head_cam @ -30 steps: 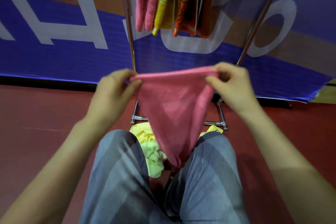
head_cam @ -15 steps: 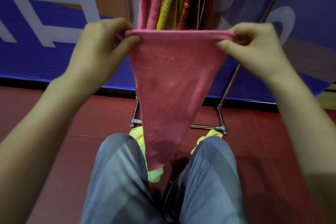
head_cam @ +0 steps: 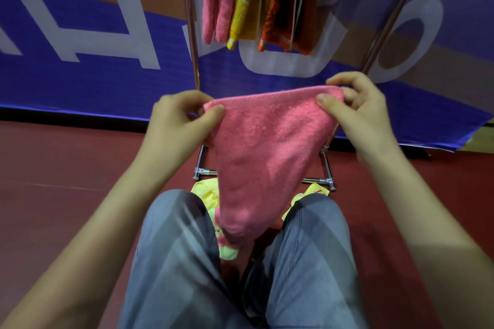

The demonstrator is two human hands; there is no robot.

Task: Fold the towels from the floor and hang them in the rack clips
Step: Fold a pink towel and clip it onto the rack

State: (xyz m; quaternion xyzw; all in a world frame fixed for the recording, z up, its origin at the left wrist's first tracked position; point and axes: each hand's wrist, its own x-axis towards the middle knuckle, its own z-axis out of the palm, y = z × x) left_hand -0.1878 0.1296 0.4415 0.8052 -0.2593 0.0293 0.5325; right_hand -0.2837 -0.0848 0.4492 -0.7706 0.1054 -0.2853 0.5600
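Note:
A pink towel hangs in front of me as a downward-pointing triangle, its tip between my knees. My left hand pinches its top left corner and my right hand pinches its top right corner. Its top edge is stretched level between them. Under the towel, a yellow towel lies on the floor between my legs. Above, several pink, yellow and orange towels hang from the rack; the clips are out of frame.
The chrome rack's uprights and base bar stand just ahead on the red floor. A blue and white banner runs behind it. My grey-trousered knees fill the lower middle.
Both hands lifted the pink towel up in front of the hanging towels, then lowered it again to about mid-height. The grip on both corners has stayed the same.

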